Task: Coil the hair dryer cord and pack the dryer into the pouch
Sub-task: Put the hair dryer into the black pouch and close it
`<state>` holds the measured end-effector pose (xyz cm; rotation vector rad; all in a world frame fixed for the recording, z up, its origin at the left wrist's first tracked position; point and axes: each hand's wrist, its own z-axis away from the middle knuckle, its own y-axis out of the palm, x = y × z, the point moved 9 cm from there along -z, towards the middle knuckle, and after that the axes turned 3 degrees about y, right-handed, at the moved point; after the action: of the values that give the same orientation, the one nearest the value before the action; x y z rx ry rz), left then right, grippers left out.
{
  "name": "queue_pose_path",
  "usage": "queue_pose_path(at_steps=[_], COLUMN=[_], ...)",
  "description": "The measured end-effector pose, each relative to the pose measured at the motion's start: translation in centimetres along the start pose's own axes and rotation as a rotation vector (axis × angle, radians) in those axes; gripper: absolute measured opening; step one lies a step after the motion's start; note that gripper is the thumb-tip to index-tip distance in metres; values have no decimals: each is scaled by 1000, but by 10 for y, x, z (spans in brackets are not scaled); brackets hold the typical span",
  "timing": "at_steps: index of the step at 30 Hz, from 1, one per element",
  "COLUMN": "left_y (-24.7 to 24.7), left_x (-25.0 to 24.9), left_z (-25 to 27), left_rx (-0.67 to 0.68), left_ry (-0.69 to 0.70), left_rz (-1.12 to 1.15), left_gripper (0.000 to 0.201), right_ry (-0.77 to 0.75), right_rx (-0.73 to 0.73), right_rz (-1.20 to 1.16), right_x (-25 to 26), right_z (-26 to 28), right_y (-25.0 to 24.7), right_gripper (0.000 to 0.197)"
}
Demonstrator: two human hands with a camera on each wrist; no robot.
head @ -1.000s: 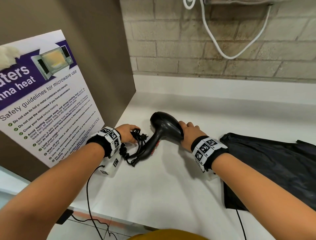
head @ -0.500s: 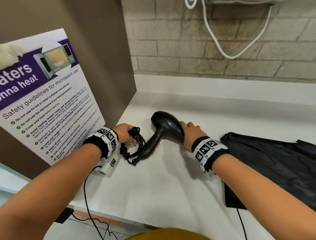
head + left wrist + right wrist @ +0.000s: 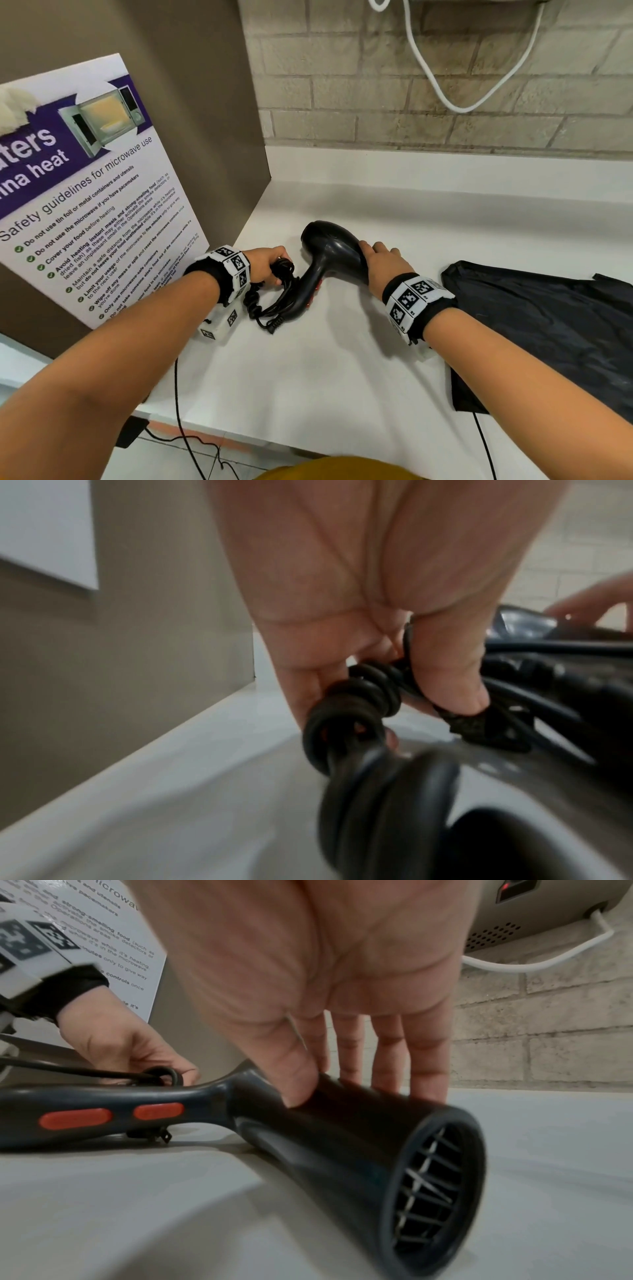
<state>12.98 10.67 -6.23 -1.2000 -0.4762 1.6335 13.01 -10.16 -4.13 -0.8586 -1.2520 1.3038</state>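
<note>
Coiling step: cord [image 3: 274, 301] is pinched by left hand [image 3: 269, 265], dryer [image 3: 325, 260] gripped by right hand [image 3: 385, 265]; pouch [image 3: 548, 329], at 3 o'clock, is needed next.

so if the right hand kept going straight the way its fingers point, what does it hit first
The right hand already rests on the hair dryer barrel, fingers pointing toward the back of the counter. Past the barrel the white counter looks bare, so the brick wall would probably come next, though depth is hard to judge.

The pouch [image 3: 548, 329] runs off the head view's right edge; the right hand [image 3: 383, 265] hides the dryer [image 3: 329, 253] nozzle there.
</note>
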Motion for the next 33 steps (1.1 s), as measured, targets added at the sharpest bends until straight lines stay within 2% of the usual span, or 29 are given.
queue_pose_path(at_steps=[7, 11, 14, 20, 25, 27, 30, 33], left_y=[5, 0, 1, 5, 7, 6, -1, -11], left_x=[-13, -15, -16, -23, -22, -21, -17, -12], left_z=[-6, -3, -3, -5, -9, -9, -8, -6], left_rx=[-13, -61, -45, -28, 1, -5, -33, -89], left_ry=[4, -38, -44, -31, -14, -14, -27, -23], left_rz=[-117, -322, -261, -277, -211, -160, -120, -227], left_gripper=[29, 28, 28, 29, 29, 34, 52, 47], right_ry=[-17, 39, 59, 70, 73, 60, 71, 128], right_rx=[16, 74, 125, 53, 89, 85, 98, 90], right_rz=[-6, -87, -89, -111, -136, -127, -75, -11], right_x=[-5, -13, -16, -20, -21, -21, -24, -30], right_z=[-4, -5, -7, -16, -18, -17, -16, -16], right_y=[1, 9, 17, 6, 9, 10, 10, 9], right_gripper=[71, 83, 90, 86, 90, 89, 86, 85])
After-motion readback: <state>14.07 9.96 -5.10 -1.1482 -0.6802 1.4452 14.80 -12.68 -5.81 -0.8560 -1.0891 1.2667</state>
